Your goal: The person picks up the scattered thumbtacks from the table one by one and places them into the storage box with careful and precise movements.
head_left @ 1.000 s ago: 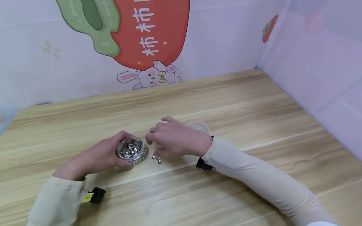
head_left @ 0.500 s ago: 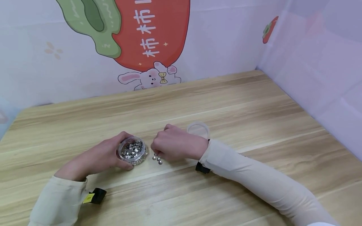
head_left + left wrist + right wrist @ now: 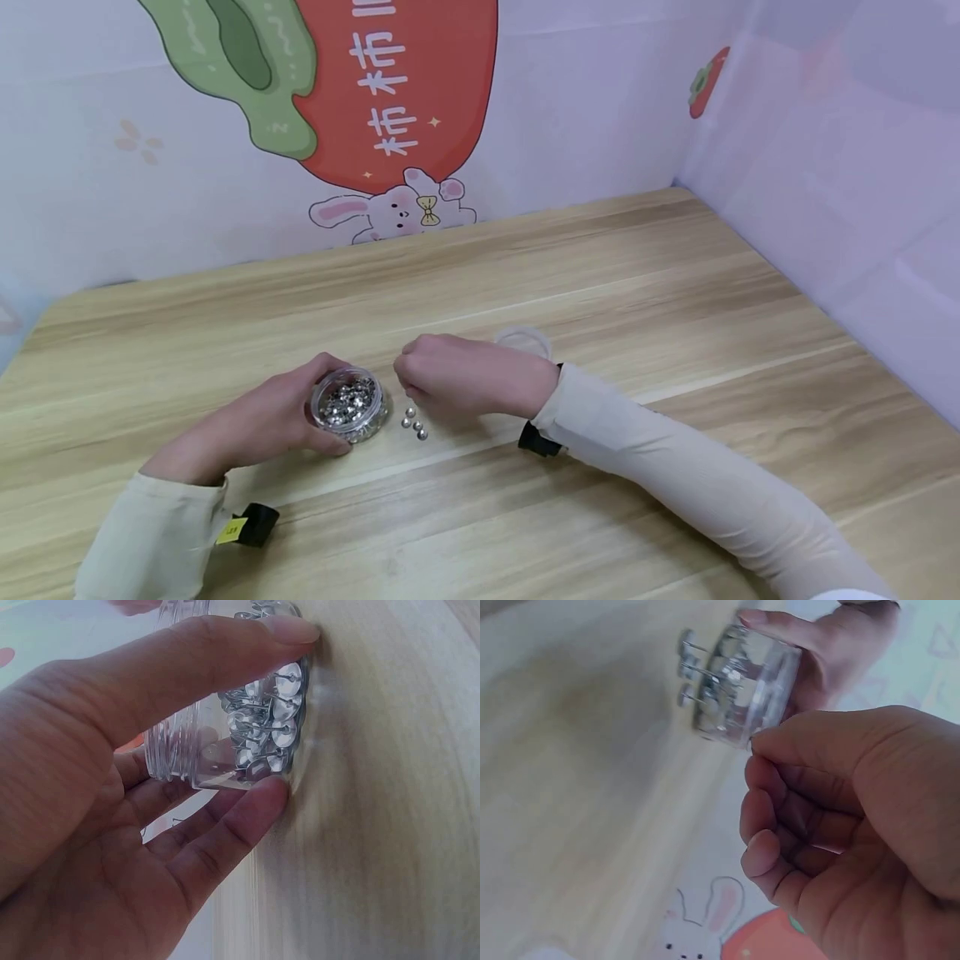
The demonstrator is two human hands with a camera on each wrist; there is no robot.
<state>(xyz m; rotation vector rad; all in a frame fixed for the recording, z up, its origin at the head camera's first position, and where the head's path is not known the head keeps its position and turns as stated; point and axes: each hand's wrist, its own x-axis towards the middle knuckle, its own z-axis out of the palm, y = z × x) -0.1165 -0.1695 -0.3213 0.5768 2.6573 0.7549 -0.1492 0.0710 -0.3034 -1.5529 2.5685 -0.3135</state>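
Observation:
My left hand [image 3: 281, 417] grips a clear round jar [image 3: 174, 742], fingers and thumb wrapped round its sides. Silver thumbtacks [image 3: 349, 402] fill much of the uncapped jar, which stands upright on the table. Right of the jar lies a small group of loose thumbtacks [image 3: 417, 426], and the right wrist view shows them heads down with pins up. My right hand [image 3: 465, 375] hovers just beyond that group, close to the jar. Its fingers [image 3: 759, 814] are curled, with thumb and index tips together; nothing shows clearly between those tips.
A clear round lid [image 3: 523, 340] lies on the wooden table [image 3: 600, 283], partly behind the right wrist. A printed cloth wall [image 3: 585, 100] rises along the table's back edge and another stretch runs along the right side.
My right hand's spread fingers have closed together, dipped by the loose thumbtacks, then moved slightly left towards the jar. One more loose thumbtack now shows. The left hand stays on the jar.

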